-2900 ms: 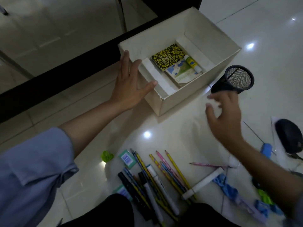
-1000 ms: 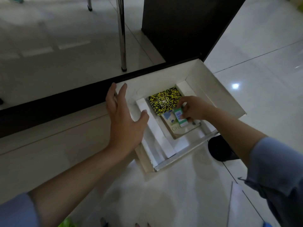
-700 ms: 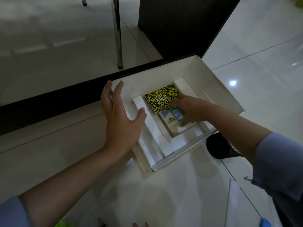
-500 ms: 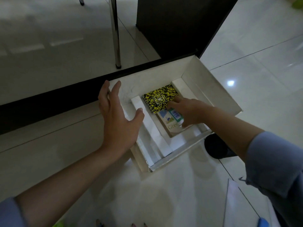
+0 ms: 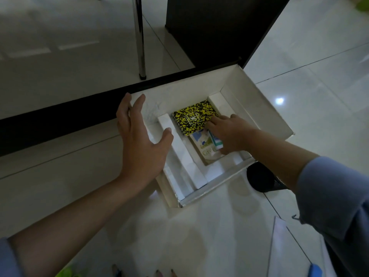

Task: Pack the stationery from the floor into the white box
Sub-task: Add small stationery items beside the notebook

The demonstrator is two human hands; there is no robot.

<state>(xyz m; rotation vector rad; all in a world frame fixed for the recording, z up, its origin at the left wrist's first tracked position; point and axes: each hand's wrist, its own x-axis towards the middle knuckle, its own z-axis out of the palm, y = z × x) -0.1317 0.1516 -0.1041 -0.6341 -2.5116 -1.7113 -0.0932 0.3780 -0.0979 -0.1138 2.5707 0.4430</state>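
Inside the matte white box point(image 5: 257, 108), right hand point(image 5: 229, 132) seemingly pinches a small glossy carton point(image 5: 216, 141).

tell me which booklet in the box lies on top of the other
The yellow-and-black speckled notebook; its near edge overlaps the pale illustrated booklet, which lies under it.

Glossy tile floor point(image 5: 199, 236) carries white box point(image 5: 265, 108), black mesh cup point(image 5: 259, 179) beside it

The left hand point(image 5: 139, 142) is spread flat, palm down, fingers straight and thumb splayed, forearm bare to a rolled blue sleeve. The right hand point(image 5: 229, 132) reaches forward and down, knuckles up, fingers curled in a pinch, its arm sleeved in blue.
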